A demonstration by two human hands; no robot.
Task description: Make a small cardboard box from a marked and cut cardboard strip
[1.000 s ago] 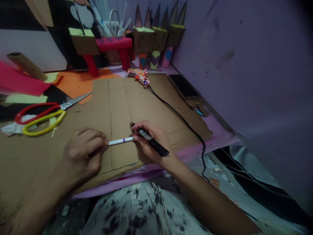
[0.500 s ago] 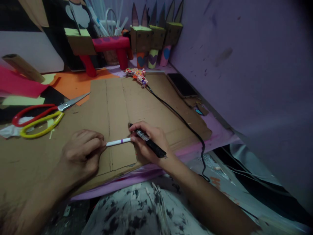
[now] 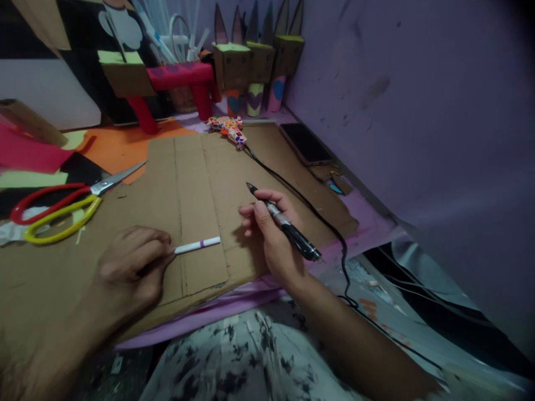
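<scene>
White stick [image 3: 197, 245] points rightward, pinched by left hand [image 3: 132, 260]; right hand [image 3: 279, 245] grips slanting pen [image 3: 292, 231].

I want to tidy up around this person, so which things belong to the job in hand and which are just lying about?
Seemingly in use:
Black pen, in the right hand
White stick with a purple band, pinched by the left hand
Lined cardboard beneath the stick

Apparently just lying about:
Scissors
Patterned glue gun
Phone

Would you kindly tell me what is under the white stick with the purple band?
Brown cardboard is beneath the white stick and shows along both sides; any marks directly below are covered, and the left hand hides one end.
</scene>
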